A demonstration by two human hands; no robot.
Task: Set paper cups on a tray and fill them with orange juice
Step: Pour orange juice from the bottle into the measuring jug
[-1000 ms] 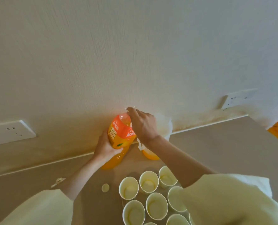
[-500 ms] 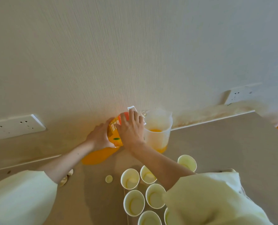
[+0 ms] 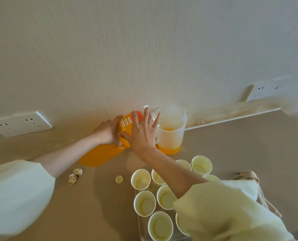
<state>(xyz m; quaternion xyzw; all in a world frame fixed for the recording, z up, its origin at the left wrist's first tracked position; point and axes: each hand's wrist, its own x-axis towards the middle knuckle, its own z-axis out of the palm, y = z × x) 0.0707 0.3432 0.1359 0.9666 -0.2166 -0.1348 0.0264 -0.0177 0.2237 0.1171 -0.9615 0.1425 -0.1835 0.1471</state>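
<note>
Here, the bottle (image 3: 99, 155), tilted toward the jug (image 3: 170, 136), is gripped mid-body by the left hand (image 3: 108, 131) and steadied by the right hand (image 3: 143, 135), fingers spread flat; it is judged heavy, smooth and yielding.

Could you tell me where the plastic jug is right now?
In the head view, the plastic jug stands on the counter near the wall, right of the tilted juice bottle and beyond the paper cups.
</note>
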